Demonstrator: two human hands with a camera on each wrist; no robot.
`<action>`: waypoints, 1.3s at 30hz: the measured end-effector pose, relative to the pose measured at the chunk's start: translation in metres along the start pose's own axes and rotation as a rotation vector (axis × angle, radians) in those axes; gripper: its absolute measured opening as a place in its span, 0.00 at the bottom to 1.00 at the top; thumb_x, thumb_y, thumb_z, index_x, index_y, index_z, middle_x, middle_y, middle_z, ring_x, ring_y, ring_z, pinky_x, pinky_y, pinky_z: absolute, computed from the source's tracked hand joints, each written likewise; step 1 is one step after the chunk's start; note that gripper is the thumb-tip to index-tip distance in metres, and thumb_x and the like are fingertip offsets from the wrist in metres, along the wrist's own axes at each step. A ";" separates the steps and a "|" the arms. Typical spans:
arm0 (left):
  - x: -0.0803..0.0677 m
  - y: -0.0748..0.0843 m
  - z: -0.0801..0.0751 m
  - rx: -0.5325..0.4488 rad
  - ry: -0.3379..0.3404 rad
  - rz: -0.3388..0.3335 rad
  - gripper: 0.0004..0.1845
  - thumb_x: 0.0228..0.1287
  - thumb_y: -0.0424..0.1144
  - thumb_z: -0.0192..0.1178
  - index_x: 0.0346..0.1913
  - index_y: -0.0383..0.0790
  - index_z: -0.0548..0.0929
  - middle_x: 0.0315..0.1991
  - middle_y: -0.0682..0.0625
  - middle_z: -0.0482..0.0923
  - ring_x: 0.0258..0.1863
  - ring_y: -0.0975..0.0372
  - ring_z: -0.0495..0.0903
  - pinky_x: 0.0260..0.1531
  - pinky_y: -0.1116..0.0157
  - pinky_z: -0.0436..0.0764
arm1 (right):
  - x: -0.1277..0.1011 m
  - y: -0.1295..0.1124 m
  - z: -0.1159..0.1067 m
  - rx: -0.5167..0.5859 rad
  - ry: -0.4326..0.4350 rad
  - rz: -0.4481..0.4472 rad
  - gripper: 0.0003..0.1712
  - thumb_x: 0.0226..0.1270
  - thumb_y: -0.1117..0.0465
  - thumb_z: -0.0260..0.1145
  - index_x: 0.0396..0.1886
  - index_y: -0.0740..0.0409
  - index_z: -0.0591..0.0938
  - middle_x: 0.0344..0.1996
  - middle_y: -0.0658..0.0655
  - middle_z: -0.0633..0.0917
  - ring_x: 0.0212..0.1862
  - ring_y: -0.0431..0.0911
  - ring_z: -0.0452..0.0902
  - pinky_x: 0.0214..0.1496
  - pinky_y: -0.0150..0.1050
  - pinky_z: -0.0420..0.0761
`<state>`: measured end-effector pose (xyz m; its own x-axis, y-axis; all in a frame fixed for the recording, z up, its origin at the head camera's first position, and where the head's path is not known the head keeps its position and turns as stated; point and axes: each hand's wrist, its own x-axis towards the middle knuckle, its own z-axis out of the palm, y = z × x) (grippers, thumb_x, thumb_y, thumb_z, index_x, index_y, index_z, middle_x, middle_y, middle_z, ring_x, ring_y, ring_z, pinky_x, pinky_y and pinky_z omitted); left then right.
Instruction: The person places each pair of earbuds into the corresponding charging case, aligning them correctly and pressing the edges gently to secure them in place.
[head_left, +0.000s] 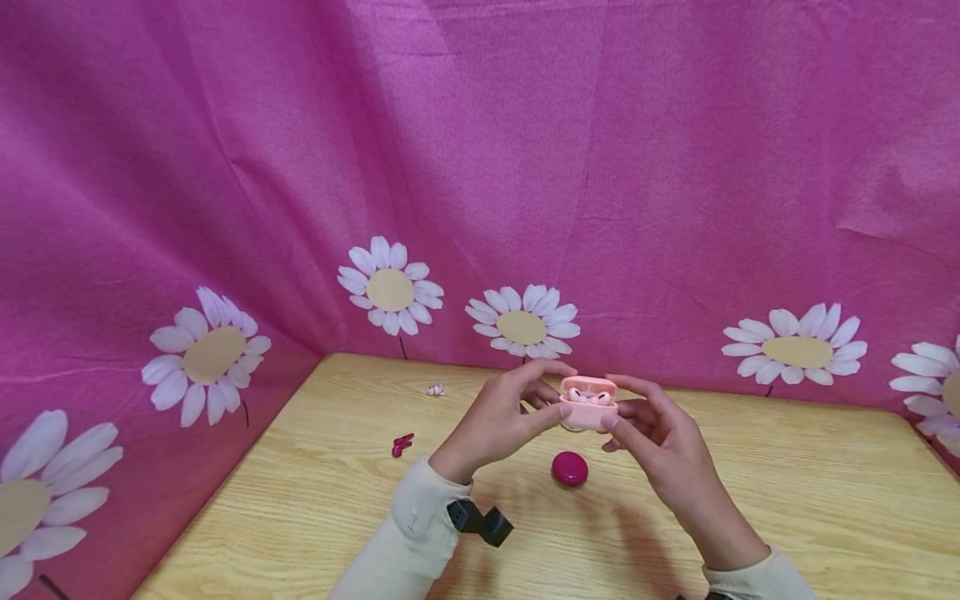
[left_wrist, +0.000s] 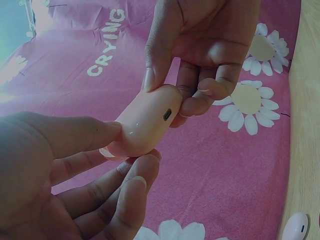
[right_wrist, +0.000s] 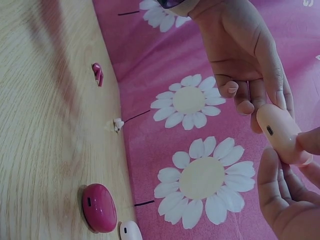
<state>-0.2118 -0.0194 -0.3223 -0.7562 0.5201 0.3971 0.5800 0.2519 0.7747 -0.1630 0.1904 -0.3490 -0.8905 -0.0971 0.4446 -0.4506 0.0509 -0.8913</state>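
Note:
A peach-pink earbud case is held above the table with its lid up, and two earbuds sit inside. My left hand pinches its left end between thumb and fingers. The opposite end is pinched by my right hand. Both wrist views show the underside of the case, with a small dark charging port. On the table below lies a shut magenta case. A pale case stands near it, mostly hidden behind the held one in the head view.
Toward the left of the wooden table lie magenta earbuds, and farther back are pale earbuds. A pink cloth printed with daisies hangs along the back and left edges. A black device is strapped to my left wrist.

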 end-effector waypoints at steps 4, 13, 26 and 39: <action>0.000 0.001 0.001 0.002 0.004 0.006 0.17 0.63 0.36 0.65 0.54 0.46 0.79 0.34 0.54 0.85 0.31 0.68 0.81 0.31 0.68 0.78 | -0.001 -0.001 0.001 -0.014 0.013 0.005 0.21 0.68 0.70 0.61 0.60 0.68 0.71 0.38 0.60 0.84 0.35 0.47 0.83 0.35 0.42 0.84; -0.002 0.004 0.000 0.012 0.007 0.012 0.14 0.63 0.36 0.64 0.52 0.47 0.80 0.34 0.54 0.85 0.31 0.68 0.81 0.31 0.68 0.78 | -0.001 -0.003 0.002 -0.037 0.022 0.007 0.20 0.68 0.69 0.62 0.58 0.68 0.72 0.38 0.61 0.84 0.34 0.47 0.82 0.35 0.41 0.84; -0.003 0.004 0.000 0.022 0.012 0.004 0.14 0.63 0.36 0.64 0.51 0.48 0.80 0.35 0.54 0.85 0.31 0.68 0.81 0.31 0.68 0.79 | -0.001 -0.004 0.002 -0.033 0.008 0.013 0.21 0.66 0.70 0.63 0.58 0.67 0.72 0.38 0.61 0.84 0.35 0.47 0.82 0.35 0.41 0.84; -0.013 -0.010 0.007 0.056 -0.038 -0.040 0.16 0.62 0.38 0.66 0.52 0.48 0.80 0.33 0.56 0.85 0.31 0.69 0.80 0.30 0.69 0.79 | -0.009 0.010 0.001 -0.203 -0.086 0.035 0.27 0.60 0.69 0.70 0.59 0.62 0.72 0.38 0.63 0.85 0.37 0.44 0.83 0.37 0.36 0.82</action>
<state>-0.2056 -0.0227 -0.3385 -0.7679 0.5389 0.3463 0.5661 0.3180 0.7606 -0.1595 0.1911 -0.3623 -0.9009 -0.1755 0.3969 -0.4309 0.2539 -0.8659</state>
